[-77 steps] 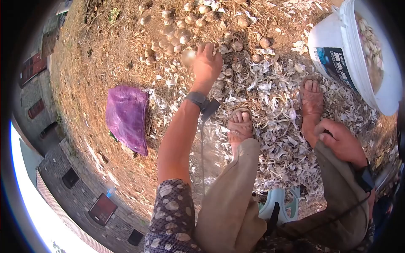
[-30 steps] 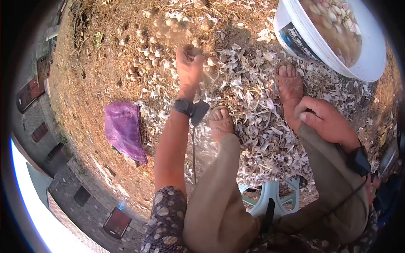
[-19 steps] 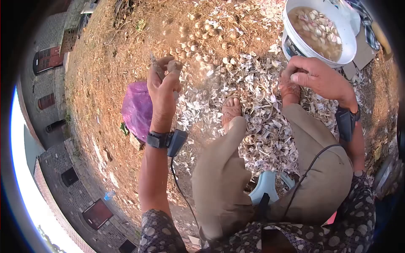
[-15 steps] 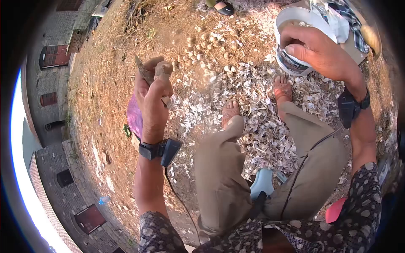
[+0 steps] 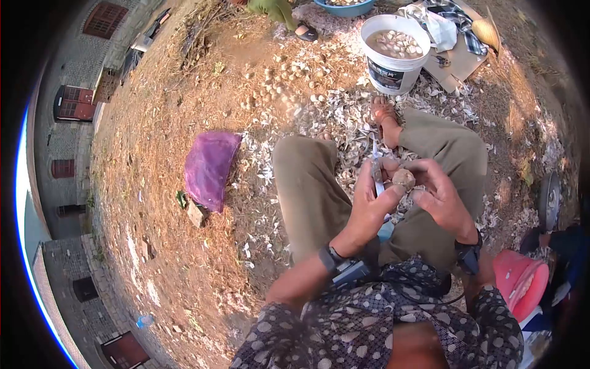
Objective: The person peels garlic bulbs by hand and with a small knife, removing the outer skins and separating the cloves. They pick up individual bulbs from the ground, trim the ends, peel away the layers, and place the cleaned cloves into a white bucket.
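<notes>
Both hands meet above my lap, around a brownish garlic bulb (image 5: 404,179). My left hand (image 5: 367,212) is closed on a knife (image 5: 377,174), its blade pointing up and away, and its thumb presses the bulb's near side. The fingers of my right hand (image 5: 444,198) are closed on the bulb from the right. Beyond my foot stands a white bucket (image 5: 386,79) with pale garlic cloves (image 5: 396,44) in cloudy water. Loose garlic bulbs (image 5: 268,86) lie in a pile on the ground ahead, left of the bucket.
White garlic skins (image 5: 344,114) cover the ground around my feet. A purple mesh bag (image 5: 212,169) lies to the left. A pink bucket (image 5: 517,277) lies at the right. Another person's shoe (image 5: 306,32) and a blue basin (image 5: 347,8) are at the top. Cardboard (image 5: 455,64) lies beside the bucket.
My right hand has come back from over the white bucket to the bulb. My left hand has moved right and nearer with the knife and bulb. The view has shifted.
</notes>
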`<state>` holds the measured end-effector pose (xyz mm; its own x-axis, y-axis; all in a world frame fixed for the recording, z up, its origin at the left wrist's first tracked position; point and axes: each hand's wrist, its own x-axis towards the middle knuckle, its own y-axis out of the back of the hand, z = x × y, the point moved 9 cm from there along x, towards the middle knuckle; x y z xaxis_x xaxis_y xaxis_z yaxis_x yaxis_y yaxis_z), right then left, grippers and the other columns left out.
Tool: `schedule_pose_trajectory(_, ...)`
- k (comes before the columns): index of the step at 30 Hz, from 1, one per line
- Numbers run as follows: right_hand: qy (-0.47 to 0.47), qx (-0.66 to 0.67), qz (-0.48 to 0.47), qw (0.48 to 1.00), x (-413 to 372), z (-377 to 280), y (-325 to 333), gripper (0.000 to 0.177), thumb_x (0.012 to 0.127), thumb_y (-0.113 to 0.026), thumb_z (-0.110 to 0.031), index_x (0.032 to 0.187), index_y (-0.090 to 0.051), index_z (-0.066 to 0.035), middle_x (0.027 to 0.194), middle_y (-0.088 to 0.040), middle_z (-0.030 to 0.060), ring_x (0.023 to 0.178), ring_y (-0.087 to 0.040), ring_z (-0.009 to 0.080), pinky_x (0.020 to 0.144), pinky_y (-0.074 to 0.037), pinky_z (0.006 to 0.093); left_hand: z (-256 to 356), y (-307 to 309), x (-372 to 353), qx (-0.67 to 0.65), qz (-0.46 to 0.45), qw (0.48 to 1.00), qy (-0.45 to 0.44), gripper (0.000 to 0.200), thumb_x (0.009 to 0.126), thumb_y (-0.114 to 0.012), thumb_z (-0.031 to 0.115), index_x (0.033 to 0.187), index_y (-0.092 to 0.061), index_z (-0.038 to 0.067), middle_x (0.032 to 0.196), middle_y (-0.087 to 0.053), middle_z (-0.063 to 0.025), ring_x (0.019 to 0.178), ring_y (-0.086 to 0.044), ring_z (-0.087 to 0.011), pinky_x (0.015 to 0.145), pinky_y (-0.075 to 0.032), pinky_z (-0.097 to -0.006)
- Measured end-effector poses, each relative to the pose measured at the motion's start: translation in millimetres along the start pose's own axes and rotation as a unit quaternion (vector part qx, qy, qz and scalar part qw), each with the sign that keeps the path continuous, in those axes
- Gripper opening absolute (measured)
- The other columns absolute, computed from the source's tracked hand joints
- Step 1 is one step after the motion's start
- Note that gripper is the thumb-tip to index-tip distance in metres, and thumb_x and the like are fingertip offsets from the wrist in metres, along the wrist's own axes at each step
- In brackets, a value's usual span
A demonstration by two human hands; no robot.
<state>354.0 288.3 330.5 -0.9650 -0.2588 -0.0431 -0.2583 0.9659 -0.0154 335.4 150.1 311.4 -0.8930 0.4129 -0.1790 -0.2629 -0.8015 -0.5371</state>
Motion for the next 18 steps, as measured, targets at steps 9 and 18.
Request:
schedule_pose_trajectory(9,-0.079,0.130,0.074,0.986,-91,73,-57,0.053,0.105,-0.062,-0.032,0.142,-0.046,0.002,0.127,-0.055,0.0100,0.124,-0.054,0.0178,0.106,-0.045,0.0366,-64,23,-62,0.046,0.012,0.986,0.159,0.014,0.099,-0.065,0.014,0.107,-0.060,0.003,0.068,-0.053,0.0042,0.054,-0.045,-0.0037,0.048,-0.034,-0.0218)
schedule_pose_trajectory(18,-0.045,0.042,0.130,0.990,-75,91,-38,0.047,0.106,-0.061,-0.029,0.139,-0.047,0.000,0.124,-0.057,0.0089,0.118,-0.056,0.0150,0.101,-0.048,0.0338,-74,25,-42,0.135,0.014,0.984,0.116,0.023,0.101,-0.064,0.014,0.120,-0.060,0.000,0.086,-0.061,0.0016,0.065,-0.049,-0.0024,0.055,-0.039,-0.0215)
